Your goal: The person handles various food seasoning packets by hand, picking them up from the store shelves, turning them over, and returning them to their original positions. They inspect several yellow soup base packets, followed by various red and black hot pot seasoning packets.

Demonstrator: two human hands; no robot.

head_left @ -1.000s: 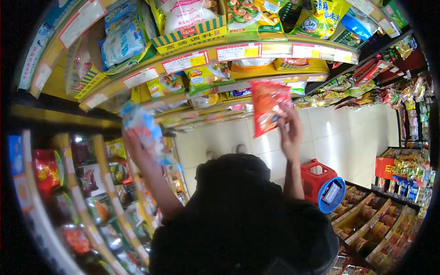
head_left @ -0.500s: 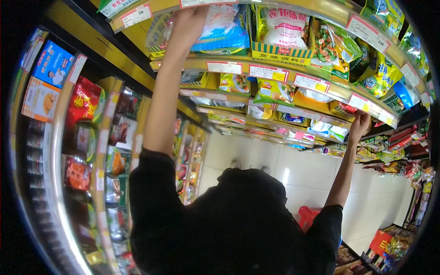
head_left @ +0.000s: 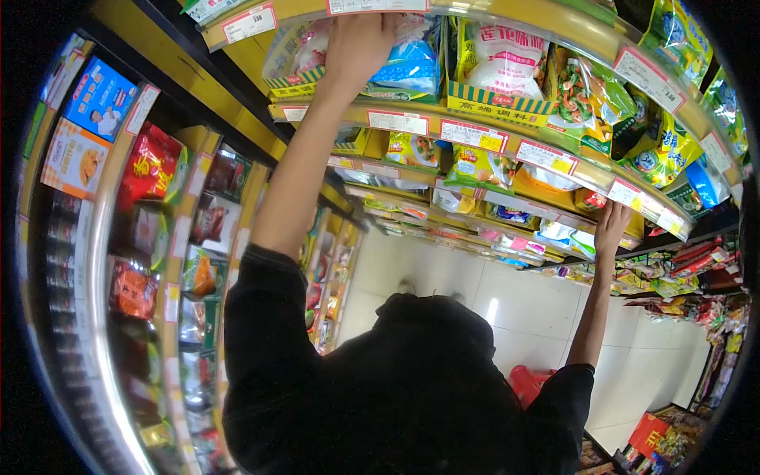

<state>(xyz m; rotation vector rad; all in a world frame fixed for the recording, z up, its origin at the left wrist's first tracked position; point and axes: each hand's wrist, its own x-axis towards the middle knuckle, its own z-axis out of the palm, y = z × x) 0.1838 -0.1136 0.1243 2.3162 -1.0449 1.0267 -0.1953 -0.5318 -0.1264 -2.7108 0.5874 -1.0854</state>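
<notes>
My left hand (head_left: 358,49) reaches into the upper shelf, its back toward me and its fingertips hidden under the shelf above. Beside it on the right lies a blue-and-white bag (head_left: 405,70), partly covered by the hand. To its left a pinkish-white bag (head_left: 313,49) sits in a green-and-yellow striped carton (head_left: 291,84). Lower right, my right hand (head_left: 610,228) is raised to a lower shelf, fingers stretched up at its edge just under a price tag (head_left: 625,191). A small red packet (head_left: 589,199) lies close by that hand.
A white-and-pink seasoning bag (head_left: 509,59) stands in another striped carton, with yellow-green bags (head_left: 665,146) farther right. Shelves of packets, including a red one (head_left: 152,168), line the left side. A red object (head_left: 529,384) is on the tiled floor (head_left: 467,265) beside me.
My left hand has shifted right across the bags, uncovering more of the pinkish-white bag. My right hand has moved slightly left and down, its fingers now straighter. The view has shifted slightly.
</notes>
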